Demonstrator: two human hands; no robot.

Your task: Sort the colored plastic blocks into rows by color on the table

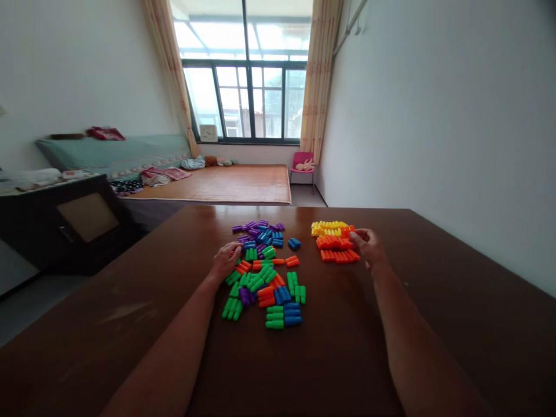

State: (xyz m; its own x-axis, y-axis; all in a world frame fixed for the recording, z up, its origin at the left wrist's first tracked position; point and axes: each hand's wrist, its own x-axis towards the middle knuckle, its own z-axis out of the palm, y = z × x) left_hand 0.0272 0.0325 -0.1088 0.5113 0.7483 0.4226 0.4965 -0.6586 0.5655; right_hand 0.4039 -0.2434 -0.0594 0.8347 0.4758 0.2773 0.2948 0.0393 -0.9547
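Observation:
My right hand (pixel 368 244) pinches an orange building block (pixel 346 231) between thumb and fingertips. The block is at the right end of a row of orange blocks (pixel 333 242), with yellow blocks (pixel 329 228) just behind and another orange row (pixel 339 256) in front. At the left edge of a mixed pile, my left hand (pixel 227 258) rests with its fingers loosely bent beside a blue block (pixel 249 245); no held piece shows in it. The pile has purple blocks (pixel 252 226) at the back and green blocks (pixel 260 279) nearer me, with orange and blue ones among them.
Everything lies on a dark brown table (pixel 339 341). A low cabinet (pixel 82 214) stands to the left. Beyond the table are a bed (pixel 243 182) with cloths on it and a pink chair (pixel 303 159) by the right wall.

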